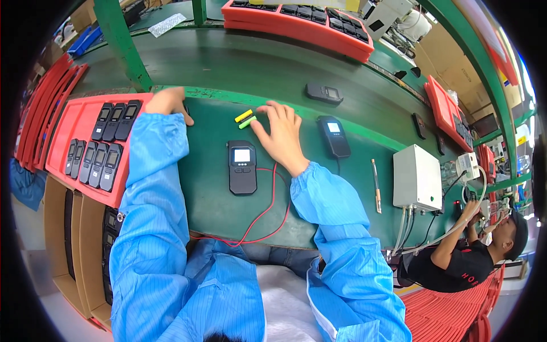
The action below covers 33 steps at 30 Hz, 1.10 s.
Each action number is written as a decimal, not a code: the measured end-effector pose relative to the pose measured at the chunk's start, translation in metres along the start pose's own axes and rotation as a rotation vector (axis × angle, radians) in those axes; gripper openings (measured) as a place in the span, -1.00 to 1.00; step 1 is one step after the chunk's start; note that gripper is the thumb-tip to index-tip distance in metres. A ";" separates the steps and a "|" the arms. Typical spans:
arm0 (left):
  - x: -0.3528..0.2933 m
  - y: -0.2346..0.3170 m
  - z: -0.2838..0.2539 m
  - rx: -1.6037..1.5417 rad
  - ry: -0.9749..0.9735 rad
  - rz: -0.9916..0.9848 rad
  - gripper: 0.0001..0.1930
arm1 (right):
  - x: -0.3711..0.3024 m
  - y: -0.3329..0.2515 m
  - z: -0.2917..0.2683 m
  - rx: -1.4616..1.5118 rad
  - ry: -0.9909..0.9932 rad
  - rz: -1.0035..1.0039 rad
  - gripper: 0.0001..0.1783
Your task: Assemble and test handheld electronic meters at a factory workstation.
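On the green work mat (211,216) lies a black handheld meter (243,181) with a lit screen, a thin red wire (268,208) running beside it. Just beyond it are a yellow battery (243,115) and a green battery (248,122), side by side. My right hand (280,134) is open next to them, fingers spread, the thumb close to the green one. My left hand (166,102) bends over the mat's far left corner, beside the red tray; its fingertips are mostly hidden. A second lit meter (334,137) with a cable lies to the right of my right hand.
At left, a red tray (68,122) holds several black meters above cardboard boxes (65,256). A dark conveyor belt (228,60) runs behind, carrying another meter (325,93). To the right are a pen (376,185), a white box (417,176) with cables, and a seated person (473,262).
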State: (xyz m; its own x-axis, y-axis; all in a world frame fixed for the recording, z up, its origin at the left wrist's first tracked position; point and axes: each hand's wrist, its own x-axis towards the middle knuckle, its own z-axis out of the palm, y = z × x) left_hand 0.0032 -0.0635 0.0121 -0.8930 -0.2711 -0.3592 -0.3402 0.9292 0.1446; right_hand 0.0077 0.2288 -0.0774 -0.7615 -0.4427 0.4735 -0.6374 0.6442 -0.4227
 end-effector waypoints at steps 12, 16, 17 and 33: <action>-0.011 0.069 0.000 -0.534 -0.021 0.836 -0.40 | -0.005 -0.012 0.012 -0.084 -0.030 -0.076 -0.47; -0.018 0.085 0.002 -0.790 -0.002 0.959 -0.49 | -0.004 -0.007 0.011 -0.022 0.035 -0.120 -0.54; -0.020 0.086 -0.001 -0.839 0.025 0.975 -0.50 | -0.002 -0.006 0.009 -0.020 0.037 -0.117 -0.54; -0.004 0.094 0.006 -1.187 0.233 1.004 -0.54 | 0.022 -0.030 -0.036 1.094 0.055 0.435 -0.42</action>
State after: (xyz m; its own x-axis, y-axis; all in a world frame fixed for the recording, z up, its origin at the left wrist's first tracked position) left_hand -0.0235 0.0266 0.0215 -0.8736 0.1766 0.4534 0.4690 0.0568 0.8814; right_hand 0.0145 0.2225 -0.0264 -0.9506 -0.2730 0.1478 -0.1081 -0.1553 -0.9819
